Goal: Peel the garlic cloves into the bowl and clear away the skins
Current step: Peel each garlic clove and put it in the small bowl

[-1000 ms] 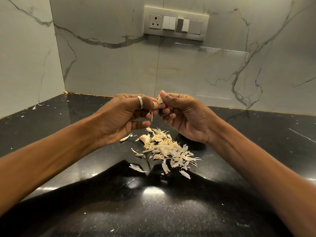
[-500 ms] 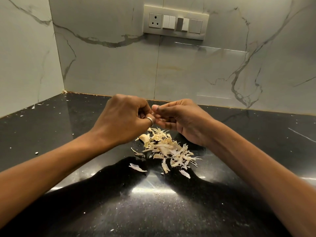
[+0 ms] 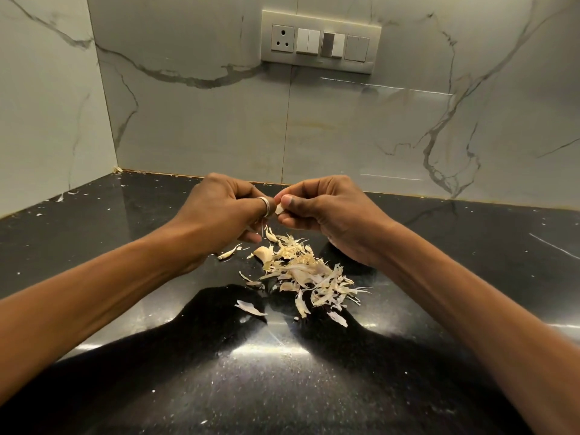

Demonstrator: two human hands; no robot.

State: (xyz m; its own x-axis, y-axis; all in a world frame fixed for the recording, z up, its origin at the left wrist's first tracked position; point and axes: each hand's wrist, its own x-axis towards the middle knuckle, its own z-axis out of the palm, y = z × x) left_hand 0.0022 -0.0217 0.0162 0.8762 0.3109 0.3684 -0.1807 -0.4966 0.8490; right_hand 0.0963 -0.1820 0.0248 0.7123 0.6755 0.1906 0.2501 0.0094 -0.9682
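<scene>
Both hands meet above the black counter (image 3: 439,309). My right hand (image 3: 326,215) pinches a small pale garlic clove (image 3: 279,209) between thumb and fingers. My left hand (image 3: 226,211), with a silver ring on it, has curled fingers that meet the same clove, and a thin strip of skin hangs below them. Beneath the hands lies a heap of dry garlic skins (image 3: 307,274). One whole clove (image 3: 263,253) lies at the heap's left edge. No bowl is in view.
Loose skin flakes (image 3: 251,307) lie nearer to me, and small bits are scattered on the counter at far left. Marble wall tiles close off the back and left, with a switch panel (image 3: 320,42) high on the back wall.
The hands turned the clove between them and dipped towards the heap, then rose slightly. The camera has tilted a little. The heap of skins has not moved.
</scene>
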